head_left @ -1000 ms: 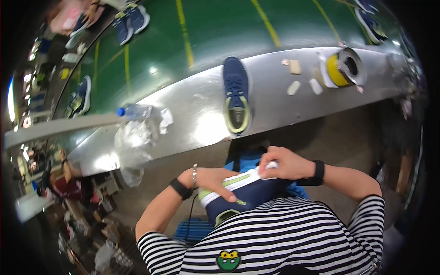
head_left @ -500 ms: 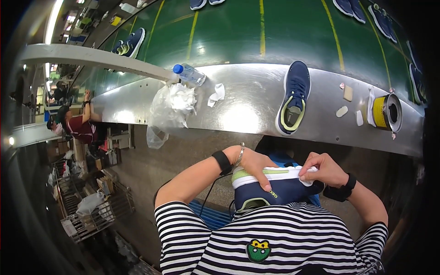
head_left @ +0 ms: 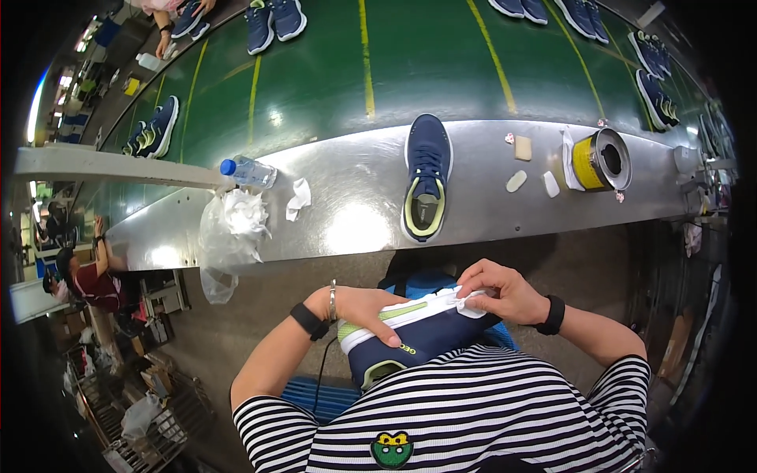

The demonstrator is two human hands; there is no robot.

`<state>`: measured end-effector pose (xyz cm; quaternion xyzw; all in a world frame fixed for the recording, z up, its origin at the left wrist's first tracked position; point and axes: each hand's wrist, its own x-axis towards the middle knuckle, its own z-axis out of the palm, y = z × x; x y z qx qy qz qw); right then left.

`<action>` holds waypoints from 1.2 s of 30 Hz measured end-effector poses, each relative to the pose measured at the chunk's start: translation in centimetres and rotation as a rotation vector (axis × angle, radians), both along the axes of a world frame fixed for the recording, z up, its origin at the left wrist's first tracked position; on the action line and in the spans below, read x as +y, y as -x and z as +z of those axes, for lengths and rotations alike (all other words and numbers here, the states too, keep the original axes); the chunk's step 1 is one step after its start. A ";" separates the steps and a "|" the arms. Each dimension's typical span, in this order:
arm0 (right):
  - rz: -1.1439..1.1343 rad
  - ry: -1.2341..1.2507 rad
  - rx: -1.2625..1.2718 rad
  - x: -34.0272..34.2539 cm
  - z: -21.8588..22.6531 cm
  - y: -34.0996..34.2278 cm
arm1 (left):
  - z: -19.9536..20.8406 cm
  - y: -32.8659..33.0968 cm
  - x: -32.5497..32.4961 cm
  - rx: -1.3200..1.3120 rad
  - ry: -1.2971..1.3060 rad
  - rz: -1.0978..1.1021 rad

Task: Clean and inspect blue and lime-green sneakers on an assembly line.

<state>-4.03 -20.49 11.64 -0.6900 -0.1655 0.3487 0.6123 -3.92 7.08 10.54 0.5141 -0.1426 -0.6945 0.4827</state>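
A navy shoe point(head_left: 434, 337) with a white and lime-green sole lies on its side close against my striped shirt, its lime-lined opening toward the left. My left hand point(head_left: 364, 307) grips it near the heel, thumb across the navy upper and fingers hidden behind the sole. Pinched in my right hand point(head_left: 505, 293) is a small white cloth point(head_left: 473, 306), touching the white sole edge toward the toe end. Beyond my hands, a second navy shoe point(head_left: 427, 169) stands upright on the metal ledge point(head_left: 347, 173), toe pointing away.
On the ledge are a plastic bag of white wipes point(head_left: 236, 225), a blue-capped bottle point(head_left: 251, 172), a crumpled white cloth point(head_left: 299, 199), small pale blocks point(head_left: 522, 147) and a yellow can point(head_left: 601, 160). Several navy shoes ride the green belt point(head_left: 315, 79). Another person's hand point(head_left: 163, 43) is across it.
The view has swung, shifting the ledge and its things leftward in the picture. Another person's hands have appeared at the upper left. My hands keep hold of the shoe and cloth.
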 end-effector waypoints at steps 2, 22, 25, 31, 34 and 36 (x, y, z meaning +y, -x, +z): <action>-0.021 0.008 0.001 0.0 0.1 0.2 | 0.5 -0.4 -0.4 -0.019 -0.003 -0.025; 0.076 0.083 -0.134 1.7 -0.1 -0.3 | 1.4 -0.7 -1.0 -0.009 -0.049 -0.039; 0.118 0.081 -0.131 2.5 -0.4 -0.5 | 1.0 -0.5 -0.8 -0.078 -0.066 -0.065; -0.036 0.163 0.018 -2.2 -2.3 -1.7 | 0.2 1.2 1.6 0.020 -0.047 0.115; -0.356 0.216 0.062 -5.0 -3.4 -4.1 | 0.7 2.2 4.5 -0.066 -0.046 0.328; -0.708 0.078 0.067 -6.7 -6.0 -5.8 | -0.6 3.2 6.7 -0.019 -0.019 0.541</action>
